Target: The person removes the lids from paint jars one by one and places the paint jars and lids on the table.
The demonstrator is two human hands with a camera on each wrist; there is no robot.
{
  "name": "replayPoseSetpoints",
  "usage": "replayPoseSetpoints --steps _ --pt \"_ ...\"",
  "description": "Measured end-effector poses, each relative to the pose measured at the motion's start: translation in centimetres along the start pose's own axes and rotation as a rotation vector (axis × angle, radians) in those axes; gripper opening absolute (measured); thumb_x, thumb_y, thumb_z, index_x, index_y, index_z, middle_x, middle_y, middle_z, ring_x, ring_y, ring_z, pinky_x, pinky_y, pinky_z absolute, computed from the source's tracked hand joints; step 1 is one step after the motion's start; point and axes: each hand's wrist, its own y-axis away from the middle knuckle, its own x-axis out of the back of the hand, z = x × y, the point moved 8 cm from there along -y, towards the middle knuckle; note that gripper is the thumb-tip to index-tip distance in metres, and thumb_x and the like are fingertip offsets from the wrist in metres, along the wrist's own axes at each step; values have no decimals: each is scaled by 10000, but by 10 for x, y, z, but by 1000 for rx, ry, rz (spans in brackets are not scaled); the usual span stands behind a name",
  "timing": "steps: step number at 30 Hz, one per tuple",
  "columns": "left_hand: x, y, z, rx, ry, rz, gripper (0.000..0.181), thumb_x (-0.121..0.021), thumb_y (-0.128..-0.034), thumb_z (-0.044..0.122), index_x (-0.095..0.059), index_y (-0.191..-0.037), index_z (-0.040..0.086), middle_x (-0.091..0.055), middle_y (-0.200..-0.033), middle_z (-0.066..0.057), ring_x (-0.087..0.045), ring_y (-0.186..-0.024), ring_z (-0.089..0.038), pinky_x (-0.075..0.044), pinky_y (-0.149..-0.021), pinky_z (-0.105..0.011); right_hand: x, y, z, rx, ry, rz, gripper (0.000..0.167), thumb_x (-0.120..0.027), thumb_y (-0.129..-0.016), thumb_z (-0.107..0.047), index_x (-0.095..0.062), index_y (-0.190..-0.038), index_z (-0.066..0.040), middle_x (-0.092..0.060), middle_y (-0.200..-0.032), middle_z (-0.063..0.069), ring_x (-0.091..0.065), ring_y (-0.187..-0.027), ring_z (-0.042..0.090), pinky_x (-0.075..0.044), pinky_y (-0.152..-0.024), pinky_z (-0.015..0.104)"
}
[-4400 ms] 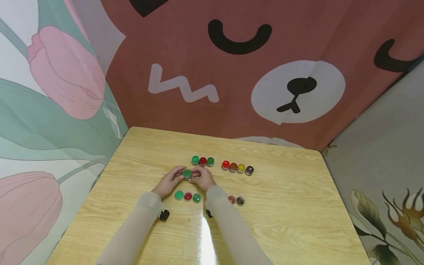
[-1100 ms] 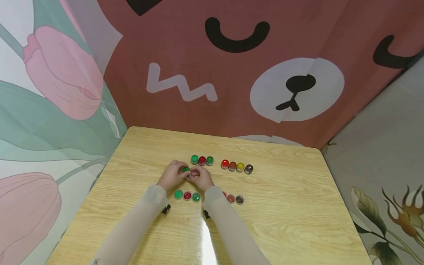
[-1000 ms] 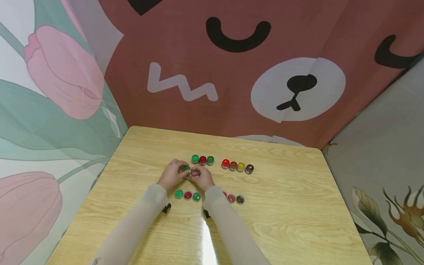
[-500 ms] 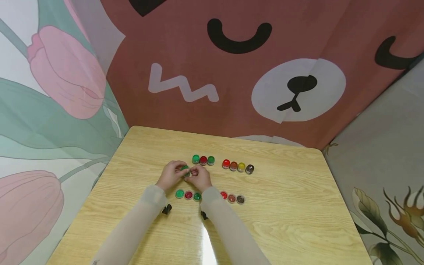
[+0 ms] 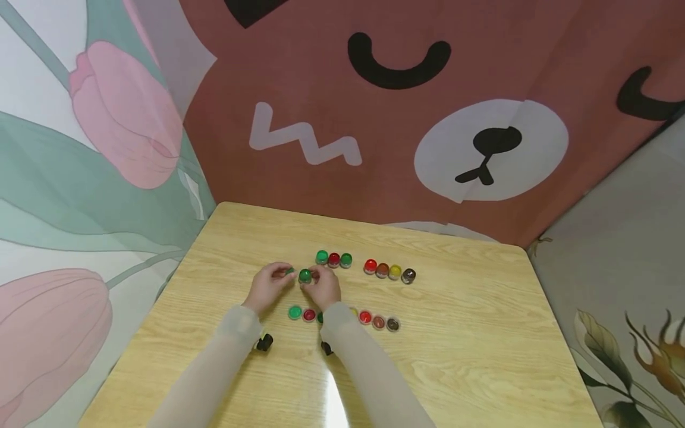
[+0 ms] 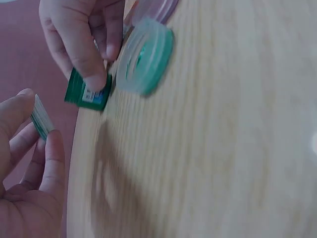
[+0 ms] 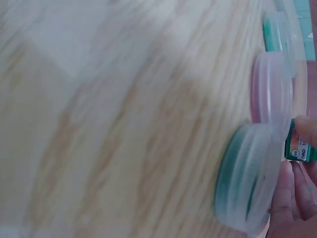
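Observation:
My left hand [image 5: 264,288] pinches a small round lid [image 6: 42,118], translucent with green on it, between thumb and fingers. Just to its right, my right hand [image 5: 325,289] holds a small open paint jar [image 5: 305,276] of dark green paint. The jar, with a printed label on its side, is upright in the head view and close to the tabletop. Lid and jar are apart. Nearer the person lies a row of translucent lids, among them a light green lid [image 5: 295,312] and a red lid [image 5: 308,315]; the right forearm partly covers this row.
Beyond the hands stand paint jars in two groups: green, red and green jars [image 5: 334,260], then red, brown, yellow and dark jars [image 5: 382,270]. The wooden table [image 5: 471,356] meets a bear-print curtain [image 5: 374,196] at the back.
The lid has come off the green paint jar. My left hand has drawn away to the left with the lid, while the jar stays in my right hand. The head view has shifted slightly.

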Motion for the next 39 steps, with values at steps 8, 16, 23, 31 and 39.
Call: replayPoseSetpoints --steps 8,16,23,31,39 --pt "18 21 -9 62 13 11 348 -706 -973 217 -645 -1257 26 -639 -1251 -155 -604 -1148 -300 -509 -1030 -443 -3 -4 2 -53 -59 46 339 -827 -833 -67 -715 -1150 -27 -677 -987 66 -608 -875 191 -551 -778 343" --pt "27 42 -13 93 62 30 333 -686 -978 133 -635 -1287 19 -631 -1273 -156 -588 -1159 -276 -498 -1019 -383 2 -3 2 -73 -177 193 260 -788 -803 21 -700 -1047 48 -680 -881 113 -666 -815 220 -586 -737 343" --pt "23 61 -22 139 115 51 340 -652 -1012 202 -642 -1312 43 -618 -1331 -146 -582 -1211 -283 -493 -1029 -360 1 -1 6 -128 -296 338 260 -781 -775 99 -657 -1002 63 -635 -847 122 -660 -793 239 -592 -739 354" --pt "12 72 -29 127 185 85 308 -705 -943 60 -630 -1237 9 -622 -1225 -169 -602 -1105 -255 -530 -895 -202 -4 -2 14 -174 -326 438 211 -776 -788 79 -609 -880 -12 -623 -804 96 -648 -762 242 -581 -733 389" --pt "6 79 -22 92 193 67 325 -700 -911 -35 -625 -1226 -63 -606 -1225 -202 -592 -1118 -300 -550 -924 -236 -3 -8 15 -218 -304 441 241 -810 -788 31 -587 -738 -48 -630 -708 68 -640 -734 241 -561 -712 400"
